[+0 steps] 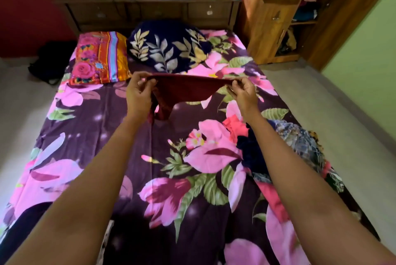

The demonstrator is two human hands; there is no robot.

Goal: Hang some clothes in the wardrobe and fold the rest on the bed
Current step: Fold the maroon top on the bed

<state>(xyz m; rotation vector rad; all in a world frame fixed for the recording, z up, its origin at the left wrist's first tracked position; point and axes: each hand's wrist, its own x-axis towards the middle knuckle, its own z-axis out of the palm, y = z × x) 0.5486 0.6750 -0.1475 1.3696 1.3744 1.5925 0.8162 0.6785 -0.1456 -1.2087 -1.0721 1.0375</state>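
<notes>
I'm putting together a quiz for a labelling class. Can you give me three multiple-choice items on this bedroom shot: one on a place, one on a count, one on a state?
1. Where does the pile of unfolded clothes lie?
A) on the right side of the bed
B) at the bed's left edge
C) on top of the pillows

2. How many pillows lie at the head of the bed?
A) one
B) two
C) four

3. How is the maroon garment held?
A) lying flat on the bed
B) stretched between both hands above the bed
C) dangling from one hand

Answers:
1 A: the heap sits by the right edge, beside the right forearm.
2 B: only the striped floral pillow and the navy leaf pillow are there.
3 B: the left hand and the right hand each pinch an upper corner in their fingers.
</notes>
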